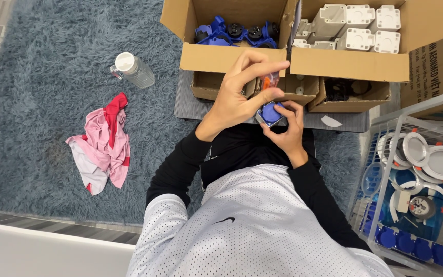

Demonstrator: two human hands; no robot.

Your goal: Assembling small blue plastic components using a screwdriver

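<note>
The right hand [286,131] is clamped on a small blue-and-grey square plastic socket [269,114], while the left hand [242,92] pinches a half-hidden orange-handled tool [268,81].

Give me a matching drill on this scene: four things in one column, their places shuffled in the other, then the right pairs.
Things
1. blue-faced part
2. clear bottle
3. pink and red cloth
4. white round rings

Places
A. in the wire basket on the right
B. crumpled on the grey rug
C. between the left hand and right hand
D. lying on its side left of the cardboard boxes

Pairs: 1-C, 2-D, 3-B, 4-A
</note>
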